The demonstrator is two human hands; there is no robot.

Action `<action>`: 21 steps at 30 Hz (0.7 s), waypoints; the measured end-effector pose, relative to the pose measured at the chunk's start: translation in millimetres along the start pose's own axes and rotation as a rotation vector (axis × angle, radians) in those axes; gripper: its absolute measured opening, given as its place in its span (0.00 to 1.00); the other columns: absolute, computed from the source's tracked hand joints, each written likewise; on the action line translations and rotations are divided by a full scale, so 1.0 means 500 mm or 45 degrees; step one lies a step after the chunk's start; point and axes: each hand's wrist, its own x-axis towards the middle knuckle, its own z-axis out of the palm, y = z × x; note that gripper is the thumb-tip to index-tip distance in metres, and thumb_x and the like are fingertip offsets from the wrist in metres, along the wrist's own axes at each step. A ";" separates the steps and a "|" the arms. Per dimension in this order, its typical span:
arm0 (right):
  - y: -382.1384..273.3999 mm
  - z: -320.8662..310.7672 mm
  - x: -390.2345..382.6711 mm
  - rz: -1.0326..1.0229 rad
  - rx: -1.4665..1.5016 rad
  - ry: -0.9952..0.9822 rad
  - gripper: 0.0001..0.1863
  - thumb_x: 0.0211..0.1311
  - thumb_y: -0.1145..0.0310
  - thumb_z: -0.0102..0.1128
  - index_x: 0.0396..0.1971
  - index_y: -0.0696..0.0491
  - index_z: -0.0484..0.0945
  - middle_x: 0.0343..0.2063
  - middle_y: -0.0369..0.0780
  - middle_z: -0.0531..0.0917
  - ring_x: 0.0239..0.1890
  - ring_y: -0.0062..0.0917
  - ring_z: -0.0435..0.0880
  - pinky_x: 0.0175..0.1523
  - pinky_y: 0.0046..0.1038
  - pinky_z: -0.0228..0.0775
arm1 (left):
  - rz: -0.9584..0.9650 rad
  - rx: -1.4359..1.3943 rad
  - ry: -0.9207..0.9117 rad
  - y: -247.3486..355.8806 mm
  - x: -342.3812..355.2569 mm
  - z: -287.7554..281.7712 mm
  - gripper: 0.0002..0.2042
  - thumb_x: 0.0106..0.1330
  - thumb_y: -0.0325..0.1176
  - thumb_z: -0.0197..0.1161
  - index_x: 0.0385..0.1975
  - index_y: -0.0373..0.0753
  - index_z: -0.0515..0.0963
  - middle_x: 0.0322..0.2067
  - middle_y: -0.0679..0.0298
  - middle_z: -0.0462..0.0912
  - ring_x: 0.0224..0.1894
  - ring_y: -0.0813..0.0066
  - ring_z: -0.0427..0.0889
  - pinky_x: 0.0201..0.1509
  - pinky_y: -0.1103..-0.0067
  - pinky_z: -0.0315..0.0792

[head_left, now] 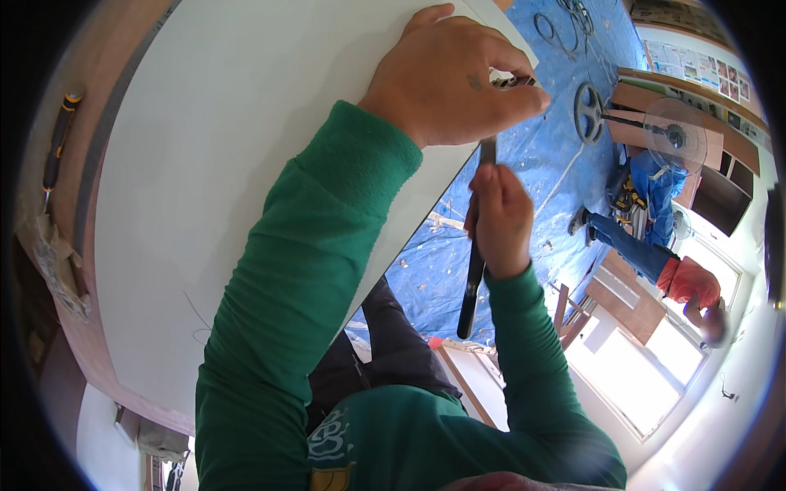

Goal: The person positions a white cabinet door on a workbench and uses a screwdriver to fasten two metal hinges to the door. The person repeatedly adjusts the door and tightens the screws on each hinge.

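My left hand curls over the upper right edge of a white board, its thumb and fingers closed on a small metal fitting there, partly hidden by the fingers. My right hand, just below the board's edge, grips a long black tool that stands almost upright in the picture; its upper end reaches toward the left hand and is partly hidden.
A screwdriver lies left of the board, near crumpled plastic. On the right are a blue floor sheet, cables, a standing fan, wooden panels and another person in red.
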 end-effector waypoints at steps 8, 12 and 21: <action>0.003 -0.004 0.013 -0.026 -0.009 0.018 0.20 0.80 0.59 0.52 0.27 0.55 0.73 0.15 0.32 0.71 0.12 0.13 0.69 0.18 0.21 0.59 | -0.005 0.018 -0.034 0.005 0.004 -0.006 0.17 0.64 0.49 0.67 0.35 0.40 0.86 0.41 0.59 0.89 0.50 0.58 0.84 0.67 0.50 0.62; -0.012 -0.013 0.022 -0.044 -0.015 -0.034 0.19 0.80 0.60 0.51 0.28 0.55 0.74 0.15 0.32 0.70 0.12 0.13 0.69 0.18 0.21 0.61 | -0.006 0.028 -0.023 0.003 -0.002 0.000 0.16 0.64 0.49 0.67 0.35 0.40 0.86 0.40 0.60 0.89 0.50 0.58 0.84 0.67 0.50 0.61; -0.013 -0.005 0.020 -0.064 0.049 -0.053 0.21 0.80 0.56 0.51 0.28 0.55 0.74 0.12 0.31 0.69 0.10 0.13 0.67 0.16 0.19 0.56 | 0.003 0.022 -0.023 0.002 0.000 0.003 0.16 0.64 0.49 0.67 0.33 0.41 0.86 0.39 0.61 0.89 0.49 0.59 0.84 0.67 0.49 0.61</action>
